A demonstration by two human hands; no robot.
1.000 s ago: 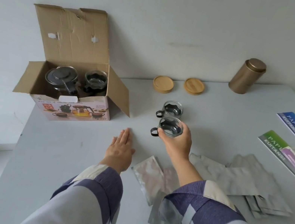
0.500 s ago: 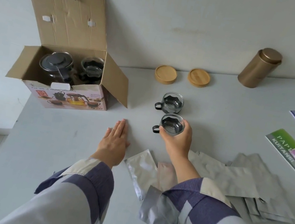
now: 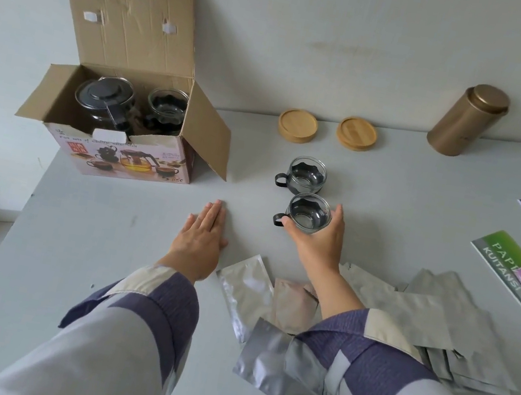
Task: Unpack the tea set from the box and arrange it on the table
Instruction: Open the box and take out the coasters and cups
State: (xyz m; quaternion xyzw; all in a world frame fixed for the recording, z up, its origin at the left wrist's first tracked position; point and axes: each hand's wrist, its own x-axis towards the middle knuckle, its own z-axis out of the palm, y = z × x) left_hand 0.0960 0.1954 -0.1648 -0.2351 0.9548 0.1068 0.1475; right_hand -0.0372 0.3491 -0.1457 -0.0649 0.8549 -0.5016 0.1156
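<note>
Here, right hand (image 3: 317,242): fingers (image 3: 337,216) wrapped around a small clear glass teacup with black metal holder and handle (image 3: 308,212), low over or on the pale grey worktop (image 3: 105,239); contact cannot be told. A second identical teacup (image 3: 306,175) stands just behind it. Left hand (image 3: 201,239) lies flat on the worktop, fingers straight, holding nothing. Open cardboard box with pink printed front (image 3: 120,157) sits far left, containing a glass teapot with dark lid (image 3: 106,98) and another glass cup (image 3: 166,107). Two round wooden coasters (image 3: 298,125) lie near the wall. Silver foil pouches (image 3: 406,310) scattered near right sleeve.
</note>
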